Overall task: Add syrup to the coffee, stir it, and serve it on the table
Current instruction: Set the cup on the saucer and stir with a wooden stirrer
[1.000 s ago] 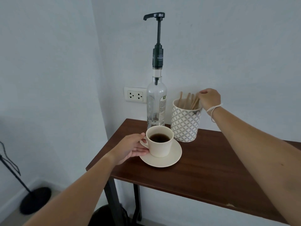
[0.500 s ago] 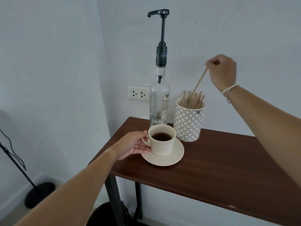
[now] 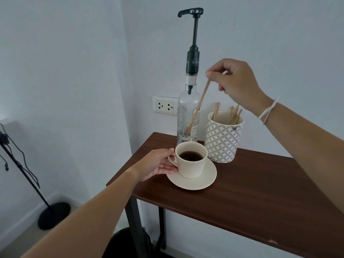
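Since the earlier frame the right hand has travelled left and down from above the patterned holder, carrying one wooden stir stick toward the cup; the left hand has not shifted.

The dark wood surface carries every item at its rear left corner. The syrup bottle stands upright against the wall, pump head raised, clear glass, with only a shallow level of liquid visible near its base. The patterned holder stands just beside it to the right, with more sticks inside. The saucer lies in front of both, and the coffee cup sits upright on it, cream-coloured, partly filled with dark coffee.

Grip state: the left hand holds the cup at its handle, thumb on top and fingers below, steadying it. The right hand pinches the upper end of the stick between thumb and fingertips; the stick hangs at a slant in front of the bottle, its lower end above and behind the cup rim, not yet in the coffee.

Task progress, as a judgement: whether syrup is already in the cup cannot be told from the coffee's look. Stirring has not begun. Lowering the stick, stirring, and serving the cup remain.
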`<state>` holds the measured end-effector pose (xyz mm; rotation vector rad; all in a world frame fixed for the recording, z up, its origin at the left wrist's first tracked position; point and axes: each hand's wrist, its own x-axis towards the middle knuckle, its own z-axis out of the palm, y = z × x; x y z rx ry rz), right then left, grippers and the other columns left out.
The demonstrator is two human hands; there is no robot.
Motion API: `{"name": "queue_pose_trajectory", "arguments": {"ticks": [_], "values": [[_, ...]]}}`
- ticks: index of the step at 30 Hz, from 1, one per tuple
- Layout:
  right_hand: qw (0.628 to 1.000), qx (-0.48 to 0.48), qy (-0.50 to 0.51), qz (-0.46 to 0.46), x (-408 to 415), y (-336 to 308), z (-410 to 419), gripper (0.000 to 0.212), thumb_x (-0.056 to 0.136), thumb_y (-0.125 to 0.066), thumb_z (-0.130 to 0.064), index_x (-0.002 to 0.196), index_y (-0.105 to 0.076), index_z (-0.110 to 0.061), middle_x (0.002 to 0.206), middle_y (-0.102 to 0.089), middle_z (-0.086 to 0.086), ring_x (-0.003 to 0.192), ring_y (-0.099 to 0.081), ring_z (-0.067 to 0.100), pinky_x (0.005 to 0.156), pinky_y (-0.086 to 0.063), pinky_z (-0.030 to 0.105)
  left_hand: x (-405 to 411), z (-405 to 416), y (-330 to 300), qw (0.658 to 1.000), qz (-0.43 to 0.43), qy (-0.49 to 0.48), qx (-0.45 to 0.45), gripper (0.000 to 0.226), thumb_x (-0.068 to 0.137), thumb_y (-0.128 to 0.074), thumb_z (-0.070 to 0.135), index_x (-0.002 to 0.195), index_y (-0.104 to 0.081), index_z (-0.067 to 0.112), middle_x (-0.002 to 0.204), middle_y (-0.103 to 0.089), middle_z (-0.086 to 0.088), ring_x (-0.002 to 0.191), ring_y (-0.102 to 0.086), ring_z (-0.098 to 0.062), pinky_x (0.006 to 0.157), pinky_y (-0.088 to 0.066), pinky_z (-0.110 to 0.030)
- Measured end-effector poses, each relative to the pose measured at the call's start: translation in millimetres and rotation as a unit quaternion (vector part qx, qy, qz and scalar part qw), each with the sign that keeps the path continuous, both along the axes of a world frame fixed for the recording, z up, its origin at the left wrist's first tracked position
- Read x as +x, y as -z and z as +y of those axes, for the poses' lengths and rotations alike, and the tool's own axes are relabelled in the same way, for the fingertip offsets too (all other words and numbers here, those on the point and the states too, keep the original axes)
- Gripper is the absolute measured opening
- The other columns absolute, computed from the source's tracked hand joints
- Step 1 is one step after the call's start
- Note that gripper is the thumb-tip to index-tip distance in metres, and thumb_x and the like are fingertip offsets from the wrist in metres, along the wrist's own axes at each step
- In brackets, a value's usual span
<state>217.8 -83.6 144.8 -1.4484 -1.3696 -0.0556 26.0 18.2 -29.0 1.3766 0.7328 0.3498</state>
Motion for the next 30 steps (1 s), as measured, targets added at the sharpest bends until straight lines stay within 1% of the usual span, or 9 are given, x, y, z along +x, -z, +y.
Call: {"name": "queue_pose_trajectory", "arguments": {"ticks": [4,9,14,17,20,23,25,27,30], "values": [[0.995,-0.09,-0.039,-0.035,-5,14,-1,0.007,0.085,-0.065,-0.017,0.086,-0.068,-0.011,0.068,-0.059,-0.012,0.04,-0.049,-0.002,0.045,-0.04,0.006,1,0,0,1.0,0.002,-0.002,0.0,0.028,0.096,-0.048,0.032,0.091,-0.059,0.007,0.106,-0.07,-0.023,0.098,-0.07,-0.029,0.085,-0.057,-0.035],[0.984,-0.148,-0.07,-0.075,-12,31,1,0.008,0.086,-0.064,-0.013,0.088,-0.068,-0.006,0.07,-0.061,-0.008,0.043,-0.051,-0.011,0.046,-0.039,0.002,0,-1,0,1.0,0.001,-0.006,-0.004,0.027,0.096,-0.048,0.031,0.088,-0.06,0.008,0.106,-0.07,-0.023,0.098,-0.07,-0.029,0.085,-0.057,-0.035],[0.957,-0.204,-0.052,-0.201,-12,32,0,0.011,0.088,-0.06,-0.014,0.087,-0.067,-0.006,0.067,-0.058,-0.012,0.051,-0.053,-0.015,0.051,-0.038,0.007,0,-2,0,1.0,0.001,-0.007,-0.001,0.028,0.096,-0.047,0.032,0.087,-0.06,0.009,0.108,-0.068,-0.025,0.099,-0.069,-0.029,0.087,-0.056,-0.036],[0.934,-0.254,-0.033,-0.248,-10,24,-2,0.014,0.09,-0.055,-0.016,0.09,-0.066,-0.008,0.067,-0.062,-0.01,0.053,-0.054,-0.005,0.055,-0.036,0.016,0,-2,0,1.0,-0.003,-0.008,-0.006,0.029,0.096,-0.048,0.032,0.085,-0.059,0.008,0.107,-0.069,-0.025,0.098,-0.069,-0.03,0.085,-0.057,-0.034],[0.918,-0.31,-0.065,-0.238,-16,18,-6,0.013,0.091,-0.054,-0.015,0.089,-0.064,-0.008,0.068,-0.068,-0.004,0.053,-0.056,0.008,0.056,-0.044,0.017,1,-1,0,1.0,-0.005,-0.011,-0.012,0.029,0.095,-0.048,0.032,0.084,-0.059,0.007,0.104,-0.07,-0.024,0.096,-0.07,-0.029,0.083,-0.058,-0.034],[0.929,-0.291,-0.098,-0.206,-27,19,-5,0.011,0.091,-0.055,-0.014,0.087,-0.062,-0.007,0.073,-0.072,0.001,0.053,-0.06,0.016,0.052,-0.044,0.011,1,-2,0,1.0,-0.006,-0.01,-0.013,0.029,0.096,-0.048,0.031,0.083,-0.06,0.008,0.105,-0.07,-0.024,0.097,-0.07,-0.029,0.084,-0.058,-0.034],[0.936,-0.265,-0.093,-0.211,-32,20,-2,0.011,0.09,-0.055,-0.013,0.088,-0.062,-0.006,0.076,-0.073,0.003,0.051,-0.06,0.013,0.05,-0.042,0.008,1,-2,-1,1.0,-0.006,-0.01,-0.013,0.028,0.096,-0.048,0.031,0.083,-0.06,0.009,0.103,-0.07,-0.023,0.096,-0.07,-0.028,0.085,-0.057,-0.034],[0.932,-0.257,-0.064,-0.248,-32,20,0,0.012,0.09,-0.054,-0.013,0.088,-0.063,-0.007,0.079,-0.073,0.002,0.048,-0.058,0.003,0.054,-0.044,0.016,1,-2,0,1.0,-0.008,-0.01,-0.016,0.028,0.096,-0.048,0.031,0.083,-0.061,0.01,0.098,-0.072,-0.021,0.093,-0.071,-0.027,0.083,-0.058,-0.033],[0.897,-0.281,0.007,-0.341,-26,18,-1,0.014,0.091,-0.052,-0.018,0.089,-0.065,-0.013,0.081,-0.072,-0.003,0.069,-0.061,0.006,0.063,-0.039,0.026,1,-2,0,1.0,-0.008,-0.008,-0.016,0.029,0.096,-0.048,0.031,0.083,-0.06,0.008,0.097,-0.072,-0.02,0.092,-0.072,-0.026,0.08,-0.059,-0.032]]}}
